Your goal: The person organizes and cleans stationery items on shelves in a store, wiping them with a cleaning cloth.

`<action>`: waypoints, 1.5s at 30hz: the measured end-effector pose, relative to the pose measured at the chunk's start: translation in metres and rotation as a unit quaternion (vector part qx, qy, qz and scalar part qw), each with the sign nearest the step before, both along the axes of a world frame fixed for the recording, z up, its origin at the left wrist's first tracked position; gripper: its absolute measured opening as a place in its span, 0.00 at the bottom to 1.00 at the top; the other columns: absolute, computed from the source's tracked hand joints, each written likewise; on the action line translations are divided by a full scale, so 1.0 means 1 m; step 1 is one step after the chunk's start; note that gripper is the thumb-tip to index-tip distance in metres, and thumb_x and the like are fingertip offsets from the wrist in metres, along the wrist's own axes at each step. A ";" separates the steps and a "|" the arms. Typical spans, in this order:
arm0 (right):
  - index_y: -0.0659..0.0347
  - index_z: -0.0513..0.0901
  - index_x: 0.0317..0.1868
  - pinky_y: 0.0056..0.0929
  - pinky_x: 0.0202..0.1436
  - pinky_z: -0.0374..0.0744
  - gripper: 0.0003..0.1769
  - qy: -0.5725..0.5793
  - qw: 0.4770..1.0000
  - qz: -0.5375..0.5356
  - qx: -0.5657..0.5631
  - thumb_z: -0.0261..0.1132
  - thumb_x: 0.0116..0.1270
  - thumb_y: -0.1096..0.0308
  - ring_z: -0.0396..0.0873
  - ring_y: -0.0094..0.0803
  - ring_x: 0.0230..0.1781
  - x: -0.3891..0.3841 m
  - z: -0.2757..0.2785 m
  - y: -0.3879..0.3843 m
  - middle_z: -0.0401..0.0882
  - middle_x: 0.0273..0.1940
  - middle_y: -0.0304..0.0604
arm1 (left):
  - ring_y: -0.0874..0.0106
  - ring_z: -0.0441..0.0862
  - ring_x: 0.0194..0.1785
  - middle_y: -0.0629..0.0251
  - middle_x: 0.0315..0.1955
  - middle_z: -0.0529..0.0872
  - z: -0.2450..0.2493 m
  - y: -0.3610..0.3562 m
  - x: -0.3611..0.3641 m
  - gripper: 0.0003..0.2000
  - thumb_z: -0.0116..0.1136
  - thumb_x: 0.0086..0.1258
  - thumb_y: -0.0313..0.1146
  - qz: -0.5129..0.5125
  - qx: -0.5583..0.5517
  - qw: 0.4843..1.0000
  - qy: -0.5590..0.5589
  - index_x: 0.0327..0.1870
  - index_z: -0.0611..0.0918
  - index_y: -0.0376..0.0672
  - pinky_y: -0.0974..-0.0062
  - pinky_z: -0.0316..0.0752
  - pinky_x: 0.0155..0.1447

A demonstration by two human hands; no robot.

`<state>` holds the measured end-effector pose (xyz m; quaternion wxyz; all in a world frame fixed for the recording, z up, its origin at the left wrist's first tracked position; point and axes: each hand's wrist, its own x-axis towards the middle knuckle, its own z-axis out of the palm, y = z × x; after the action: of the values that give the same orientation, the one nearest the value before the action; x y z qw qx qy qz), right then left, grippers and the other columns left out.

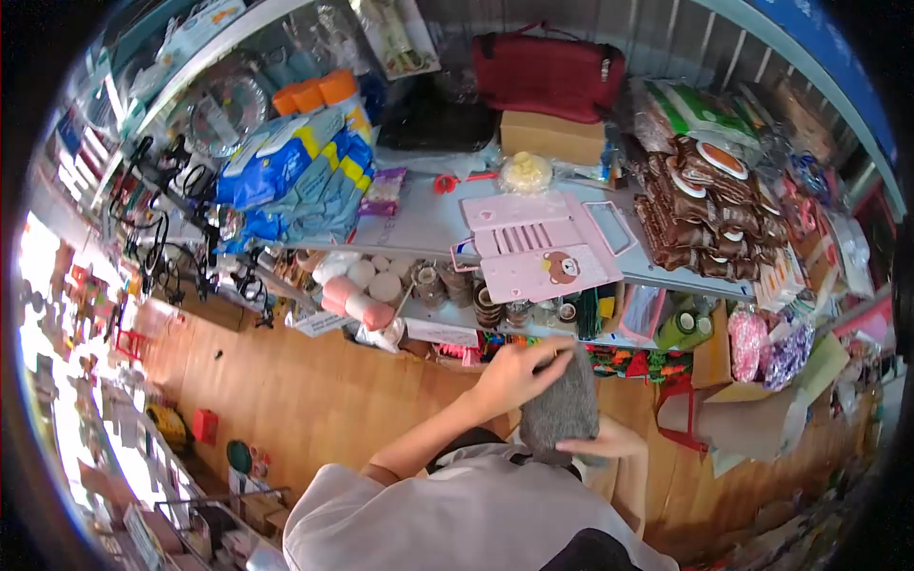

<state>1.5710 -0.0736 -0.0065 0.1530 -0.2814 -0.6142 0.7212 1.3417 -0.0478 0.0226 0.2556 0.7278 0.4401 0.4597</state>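
In front of my chest is a grey, fuzzy cloth-like piece (560, 411), longer than wide. My left hand (522, 377) is closed at its upper end, with the fingers bent over the top edge. Lower down, my right hand (611, 442) grips its right side, the thumb lying across the front. Whether anything sits inside or behind the grey piece is hidden. Beyond my hands, an opened pink folding case with a bear picture (547, 252) lies on the shelf (419, 224), its front edge overhanging. A pink-framed mirror-like panel (609, 228) is at its right.
Blue packs (295, 176) are piled on the shelf's left, brown packs (705, 209) on its right. A dark red bag (547, 74) rests on a cardboard box (552, 138) behind. Red scissors (446, 183) lie near the middle. A red-framed stool (681, 414) stands right of me.
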 end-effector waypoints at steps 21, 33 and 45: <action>0.62 0.79 0.49 0.32 0.62 0.73 0.20 0.014 0.891 -0.373 0.260 0.75 0.57 0.68 0.76 0.28 0.54 0.057 0.022 0.054 0.79 0.49 0.45 | 0.65 0.74 0.26 0.54 0.25 0.79 0.013 -0.014 0.000 0.14 0.66 0.66 0.38 -0.183 -0.195 0.964 -0.006 0.38 0.81 0.33 0.70 0.73 0.36; 0.63 0.80 0.32 0.31 0.55 0.72 0.11 -0.007 0.933 -0.213 0.291 0.75 0.51 0.77 0.76 0.34 0.49 0.035 0.042 0.025 0.78 0.48 0.45 | 0.66 0.74 0.31 0.54 0.29 0.79 0.025 0.020 -0.016 0.12 0.56 0.74 0.35 -0.350 -0.198 0.915 0.039 0.44 0.78 0.32 0.69 0.72 0.41; 0.58 0.83 0.48 0.41 0.65 0.68 0.18 0.052 0.881 -0.255 0.395 0.74 0.56 0.66 0.73 0.44 0.58 -0.043 0.041 -0.004 0.74 0.60 0.48 | 0.64 0.75 0.60 0.53 0.56 0.79 -0.011 0.027 -0.013 0.12 0.41 0.68 0.16 -0.106 -0.148 0.943 -0.280 0.41 0.80 0.38 0.69 0.64 0.67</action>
<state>1.5280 -0.0778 0.0341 0.4616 -0.3066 -0.7465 0.3683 1.3285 -0.0209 0.0116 0.5206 0.5662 0.3341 0.5449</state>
